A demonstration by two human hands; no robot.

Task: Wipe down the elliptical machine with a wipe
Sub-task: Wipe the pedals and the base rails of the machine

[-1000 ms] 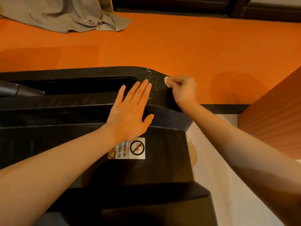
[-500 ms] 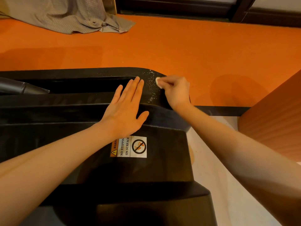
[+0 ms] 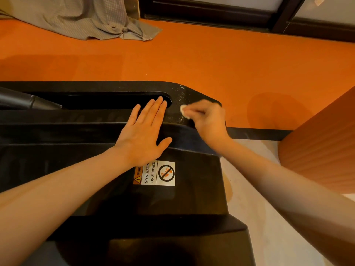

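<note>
Head view, left hand [image 3: 142,139] flat on elliptical machine [image 3: 172,198], fingers straight, right hand [image 3: 208,121] fingers pinching wipe [image 3: 183,110]

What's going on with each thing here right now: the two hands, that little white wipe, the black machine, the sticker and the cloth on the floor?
left hand: flat, fingers straight, resting on the machine.
right hand: fingers curled, pinching the wipe.
wipe: bunched small, pressed to the machine's corner.
elliptical machine: black cover, pale specks near the wipe.
warning sticker: stuck flat, one end under the left wrist.
grey cloth: crumpled on the orange floor.
</note>
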